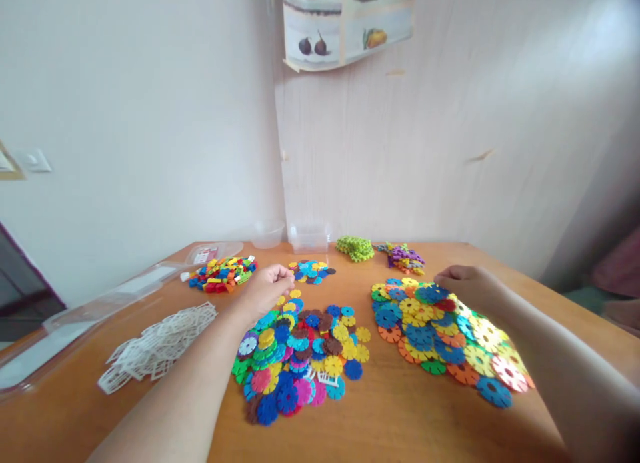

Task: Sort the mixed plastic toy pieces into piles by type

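Note:
My left hand (pixel 273 286) is closed, fingertips together, over the far edge of a heap of small notched plastic discs (pixel 285 396) in many colours. Whatever those fingers hold, if anything, is too small to see. On the other side, my right hand (pixel 460 281) has its fingers curled at the far edge of a pile of larger flower-shaped discs (pixel 420 336). A blue disc (pixel 433 292) lies just below its fingertips; I cannot tell whether they touch it. Beyond the left hand is a small group of blue and yellow discs (pixel 313 271).
Building bricks (pixel 220 276) and white lattice pieces (pixel 157 343) lie at the left, near long clear plastic lids (pixel 100 316). Clear containers (pixel 310 238) stand by the wall. Green pieces (pixel 355 247) and purple pieces (pixel 404 257) are heaped at the back of the wooden table (pixel 380 423).

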`<act>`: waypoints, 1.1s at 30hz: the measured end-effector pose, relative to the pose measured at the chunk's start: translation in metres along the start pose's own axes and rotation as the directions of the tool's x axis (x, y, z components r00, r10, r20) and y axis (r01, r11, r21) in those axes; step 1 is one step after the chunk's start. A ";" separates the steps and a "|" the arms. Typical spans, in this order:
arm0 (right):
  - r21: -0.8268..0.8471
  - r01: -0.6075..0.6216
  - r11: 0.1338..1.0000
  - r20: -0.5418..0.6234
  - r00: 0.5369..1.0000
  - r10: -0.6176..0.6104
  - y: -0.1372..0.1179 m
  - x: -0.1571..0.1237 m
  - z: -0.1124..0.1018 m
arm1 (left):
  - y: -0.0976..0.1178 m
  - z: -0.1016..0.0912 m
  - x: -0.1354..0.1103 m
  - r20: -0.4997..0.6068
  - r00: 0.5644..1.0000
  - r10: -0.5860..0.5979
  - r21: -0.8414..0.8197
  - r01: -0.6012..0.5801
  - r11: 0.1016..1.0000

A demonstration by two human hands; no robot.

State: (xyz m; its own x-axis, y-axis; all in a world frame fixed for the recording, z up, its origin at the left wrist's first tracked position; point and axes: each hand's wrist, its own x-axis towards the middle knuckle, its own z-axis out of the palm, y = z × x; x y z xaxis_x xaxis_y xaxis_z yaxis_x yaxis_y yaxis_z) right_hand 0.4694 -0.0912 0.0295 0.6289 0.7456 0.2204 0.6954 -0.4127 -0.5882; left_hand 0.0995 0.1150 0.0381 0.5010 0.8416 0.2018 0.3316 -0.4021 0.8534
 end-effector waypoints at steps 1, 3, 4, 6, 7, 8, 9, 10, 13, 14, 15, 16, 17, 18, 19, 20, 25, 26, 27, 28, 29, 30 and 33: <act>-0.020 0.005 1.000 -0.004 1.000 -0.005 0.001 0.000 0.000 | -0.003 -0.001 0.001 -0.010 1.000 -0.004 0.002 0.004 1.000; -0.055 0.016 0.998 -0.006 1.000 -0.017 0.003 0.001 0.000 | -0.009 -0.004 0.003 -0.030 1.000 -0.002 0.007 0.002 1.000; -0.068 0.020 0.997 -0.005 1.000 -0.021 0.004 0.001 0.000 | -0.012 -0.005 0.003 -0.040 0.999 0.000 0.012 0.000 1.000; -0.081 0.032 0.996 -0.001 0.999 -0.032 0.004 0.001 0.001 | -0.018 -0.006 0.005 -0.062 0.998 -0.003 0.028 0.005 1.000; -0.081 0.039 0.996 -0.001 0.999 -0.039 0.004 0.001 0.001 | -0.020 -0.006 0.006 -0.073 0.997 -0.010 0.041 0.013 0.999; -0.078 0.043 0.996 -0.006 0.999 -0.043 0.003 0.000 0.001 | -0.022 -0.007 0.006 -0.082 0.996 -0.017 0.060 0.022 0.998; -0.074 0.044 0.996 -0.014 0.999 -0.045 0.001 -0.001 0.001 | -0.023 -0.007 0.007 -0.087 0.996 -0.022 0.087 0.029 0.996; -0.073 0.044 0.996 -0.023 0.999 -0.046 -0.002 -0.003 0.001 | -0.024 -0.007 0.006 -0.088 0.996 -0.021 0.120 0.032 0.992; -0.108 0.064 0.992 -0.061 0.996 -0.071 -0.015 -0.010 0.001 | -0.022 -0.006 0.004 -0.062 0.998 0.015 0.225 -0.001 0.974; -0.124 0.085 0.989 -0.070 0.993 -0.094 -0.020 -0.013 0.002 | -0.021 -0.006 0.004 -0.046 0.999 0.027 0.253 -0.015 0.967; -0.134 0.111 0.985 -0.070 0.990 -0.121 -0.026 -0.016 0.003 | -0.021 -0.006 0.003 -0.031 0.999 0.034 0.274 -0.024 0.961; -0.135 0.143 0.980 -0.059 0.987 -0.152 -0.033 -0.020 0.005 | -0.021 -0.005 0.003 -0.019 0.999 0.037 0.289 -0.030 0.957; -0.128 0.178 0.976 -0.041 0.982 -0.185 -0.039 -0.025 0.007 | -0.022 -0.005 0.003 -0.011 0.999 0.038 0.301 -0.033 0.953; -0.117 0.215 0.970 -0.018 0.976 -0.218 -0.046 -0.029 0.010 | -0.023 -0.005 0.003 -0.005 0.999 0.038 0.312 -0.035 0.950; -0.106 0.254 0.961 0.005 0.967 -0.255 -0.052 -0.034 0.013 | -0.024 -0.005 0.004 -0.001 0.999 0.040 0.320 -0.038 0.947; -0.099 0.293 0.951 0.020 0.956 -0.292 -0.058 -0.039 0.016 | -0.025 -0.005 0.004 0.000 0.999 0.042 0.326 -0.040 0.945; -0.066 0.476 0.877 0.097 0.878 -0.470 -0.085 -0.064 0.033 | -0.026 -0.004 0.005 0.035 0.999 0.017 0.295 -0.026 0.955; -0.050 0.506 0.861 0.126 0.858 -0.498 -0.089 -0.068 0.037 | -0.025 -0.003 0.005 0.055 0.998 0.014 0.279 -0.029 0.960; -0.030 0.530 0.848 0.155 0.840 -0.520 -0.092 -0.071 0.041 | -0.025 -0.002 0.004 0.080 0.997 0.015 0.259 -0.035 0.965; -0.008 0.549 0.835 0.182 0.822 -0.539 -0.095 -0.075 0.045 | -0.024 -0.001 0.004 0.105 0.994 0.018 0.237 -0.043 0.971; 0.013 0.565 0.825 0.204 0.806 -0.556 -0.097 -0.077 0.048 | -0.024 0.000 0.004 0.127 0.992 0.022 0.213 -0.049 0.976; 0.032 0.577 0.816 0.219 0.793 -0.569 -0.099 -0.080 0.052 | -0.023 0.001 0.003 0.144 0.989 0.023 0.191 -0.051 0.980; 0.063 0.596 0.800 0.234 0.771 -0.593 -0.102 -0.084 0.059 | -0.021 0.004 0.002 0.179 0.984 0.014 0.149 -0.042 0.988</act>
State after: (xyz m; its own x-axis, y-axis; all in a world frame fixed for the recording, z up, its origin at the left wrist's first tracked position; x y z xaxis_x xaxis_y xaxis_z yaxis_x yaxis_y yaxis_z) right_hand 0.3249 -0.0811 0.0255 -0.0086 0.9415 0.3368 0.9097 0.1472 -0.3884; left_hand 0.0962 0.1236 0.0184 0.6408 0.7575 0.1247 0.4258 -0.4859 0.7633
